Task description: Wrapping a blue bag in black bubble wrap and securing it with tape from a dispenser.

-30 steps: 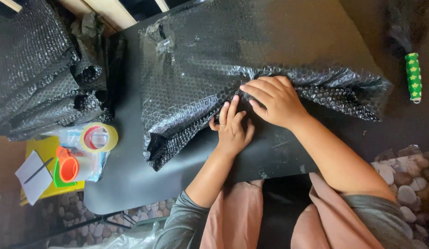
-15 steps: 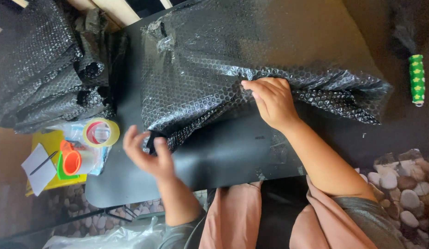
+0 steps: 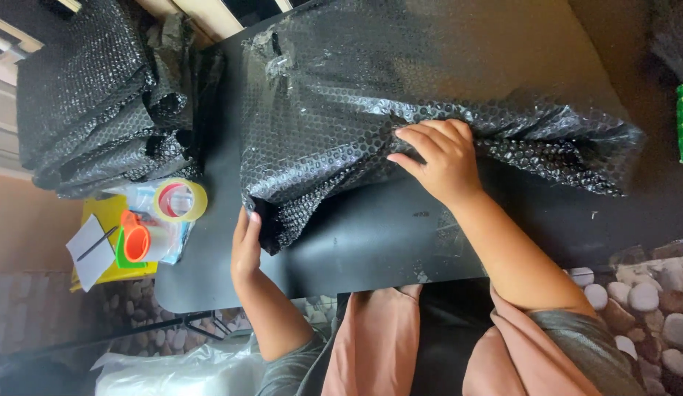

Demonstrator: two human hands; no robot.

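Fingers [image 3: 422, 139] of the right hand [image 3: 440, 161]: spread flat, pressing the gathered fold of the black bubble-wrapped parcel [image 3: 400, 95]. Left hand [image 3: 246, 246]: I see it pinching the parcel's loose near-left corner. Parcel lies on the black counter [image 3: 356, 242], long axis left to right, bunched end pointing right. I judge it light, soft-skinned, slippery; best held at folds. Tape roll [image 3: 180, 200] sits left.

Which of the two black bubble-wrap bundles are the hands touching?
The large bundle lying on the black table, under the left hand and right hand; the other pile sits untouched beyond the table's end.
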